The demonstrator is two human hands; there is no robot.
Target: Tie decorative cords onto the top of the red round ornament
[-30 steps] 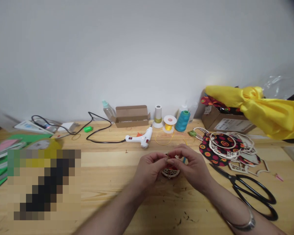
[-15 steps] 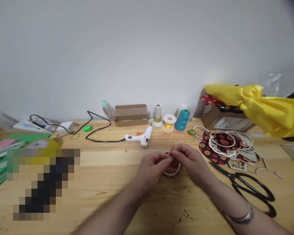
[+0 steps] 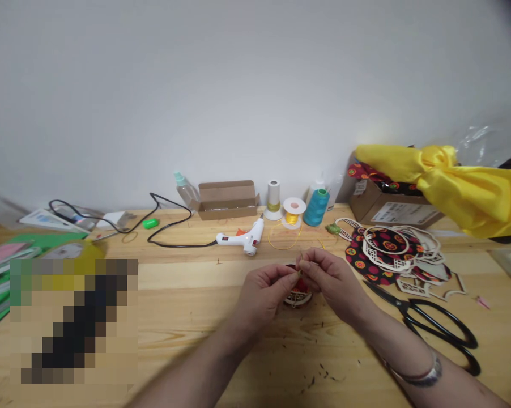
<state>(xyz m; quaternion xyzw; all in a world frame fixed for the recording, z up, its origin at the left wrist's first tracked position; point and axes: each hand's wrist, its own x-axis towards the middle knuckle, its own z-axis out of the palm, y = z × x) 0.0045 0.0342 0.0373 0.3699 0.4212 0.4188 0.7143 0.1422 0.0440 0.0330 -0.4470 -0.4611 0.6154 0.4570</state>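
A round ornament (image 3: 298,298), with pale fretwork over red cloth, lies on the table beneath my fingers, which partly cover it. Above it my left hand (image 3: 264,289) is closed, thumb and forefinger pinched on a thin yellowish-green cord (image 3: 299,272). My right hand (image 3: 329,280) pinches the same small bit of cord from the other side, its fingertips almost touching the left ones. Most of the cord is hidden by the fingers. Near my right forearm rest black-handled scissors (image 3: 445,323), blades toward the patterned pieces.
Behind my hands lie a white glue gun (image 3: 241,239) with a black cable, a yellow cord spool (image 3: 293,214), a blue thread cone (image 3: 316,208) and an open cardboard box (image 3: 229,207). At right are patterned cutouts (image 3: 368,263) and a carton (image 3: 391,209) with yellow cloth.
My right fingertips have shifted very slightly at the cord. Both hands keep their pinch over the ornament, and the other things stay in place.
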